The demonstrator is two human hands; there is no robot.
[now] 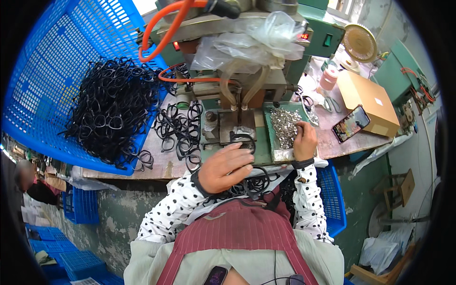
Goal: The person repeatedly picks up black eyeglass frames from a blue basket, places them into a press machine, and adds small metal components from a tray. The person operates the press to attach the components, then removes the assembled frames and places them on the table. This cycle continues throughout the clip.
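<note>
My left hand [226,169] is at the front of a green bench press [240,108], its fingers bent over a black eyeglass frame [247,138] at the press's work point. Its palm and thumb hide part of that frame. To the right, my right hand [305,141] is at the edge of a shallow green tray [272,141] of small silvery metal parts [283,124]. Thumb and fingers are pinched together there; whatever is between them is too small to make out. More black eyeglass frames [256,183] lie in front of me, just below my left hand.
A large blue basket [45,135] heaped with black frames [111,102] stands at left, with loose frames [178,128] beside it. An orange hose [164,21] arches above. On the right are a phone [351,124], a cardboard box [368,97], scissors [332,104] and a pink bottle [328,78].
</note>
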